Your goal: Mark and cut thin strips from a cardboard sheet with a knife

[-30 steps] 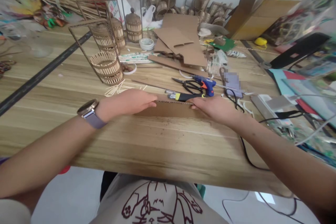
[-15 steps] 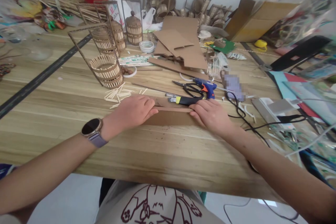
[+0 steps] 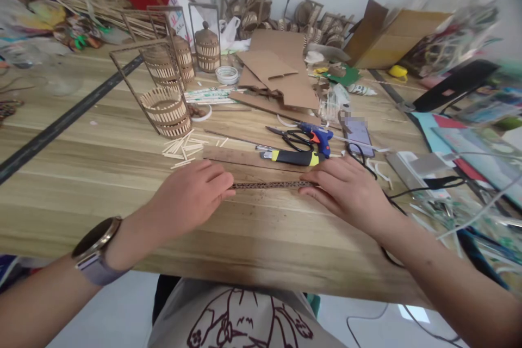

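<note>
A narrow cardboard strip [image 3: 267, 185] stretches between my hands, its corrugated edge turned up toward me. My left hand [image 3: 198, 196] pinches its left end and my right hand [image 3: 346, 187] pinches the right end. Just beyond it, a flat brown cardboard piece [image 3: 232, 157] lies on the table. On top of that piece rests a yellow and black utility knife [image 3: 293, 157], close to my right fingers. Behind the knife are black-handled scissors [image 3: 296, 138] and a blue glue gun [image 3: 320, 137]. Short wooden sticks [image 3: 183, 148] lie loose past my left hand.
Small handled baskets [image 3: 167, 111] stand at the left back. Cut cardboard sheets [image 3: 281, 65] lie at the centre back, near a tape roll [image 3: 227, 74]. A phone [image 3: 358, 136], a power strip [image 3: 424, 171] and black cables crowd the right side.
Both hands have drawn back toward me with the cardboard strip. It has turned from showing its broad face to showing its corrugated edge, and the flat piece behind is uncovered.
</note>
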The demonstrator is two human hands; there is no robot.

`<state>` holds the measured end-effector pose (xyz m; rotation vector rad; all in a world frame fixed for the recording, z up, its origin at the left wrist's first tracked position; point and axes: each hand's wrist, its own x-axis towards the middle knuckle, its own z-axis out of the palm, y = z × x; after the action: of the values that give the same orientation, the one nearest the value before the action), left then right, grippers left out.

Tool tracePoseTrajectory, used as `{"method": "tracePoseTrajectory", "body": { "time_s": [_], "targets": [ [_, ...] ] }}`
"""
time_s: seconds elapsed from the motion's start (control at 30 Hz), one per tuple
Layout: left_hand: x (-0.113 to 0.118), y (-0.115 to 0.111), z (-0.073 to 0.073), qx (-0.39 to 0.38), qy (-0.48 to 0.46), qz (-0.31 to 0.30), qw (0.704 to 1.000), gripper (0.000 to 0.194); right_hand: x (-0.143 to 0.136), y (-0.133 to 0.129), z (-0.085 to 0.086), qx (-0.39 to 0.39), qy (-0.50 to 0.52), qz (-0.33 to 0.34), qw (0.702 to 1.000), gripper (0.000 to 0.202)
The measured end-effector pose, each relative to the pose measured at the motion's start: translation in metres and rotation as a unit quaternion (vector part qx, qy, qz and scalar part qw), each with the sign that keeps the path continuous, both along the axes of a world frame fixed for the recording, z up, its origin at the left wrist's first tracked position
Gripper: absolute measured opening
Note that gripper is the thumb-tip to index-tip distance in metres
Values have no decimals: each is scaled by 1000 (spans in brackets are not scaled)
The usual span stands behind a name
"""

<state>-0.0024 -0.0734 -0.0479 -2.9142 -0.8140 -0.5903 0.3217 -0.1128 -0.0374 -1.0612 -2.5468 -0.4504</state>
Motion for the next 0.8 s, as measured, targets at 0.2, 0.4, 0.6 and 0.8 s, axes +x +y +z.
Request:
{"method": "tracePoseTrajectory", "body": {
  "time_s": [0.2, 0.4, 0.6, 0.8],
  "targets": [
    [-18, -4, -3, -20, -15, 23, 999, 47, 20, -9, -3, -66, 66, -34, 995, 27],
    [-32, 9, -2, 2, -1, 65, 998, 45, 4, -30, -5, -265, 180, -119, 940, 31],
    [-16, 13, -17, 7, 7, 55, 998, 21, -30, -36, -32, -499, 323, -164, 787, 39],
    [21, -18, -26, 17, 3, -36, 999, 28, -47, -38, -44, -598, 412, -168, 667, 45]
  ]
}}
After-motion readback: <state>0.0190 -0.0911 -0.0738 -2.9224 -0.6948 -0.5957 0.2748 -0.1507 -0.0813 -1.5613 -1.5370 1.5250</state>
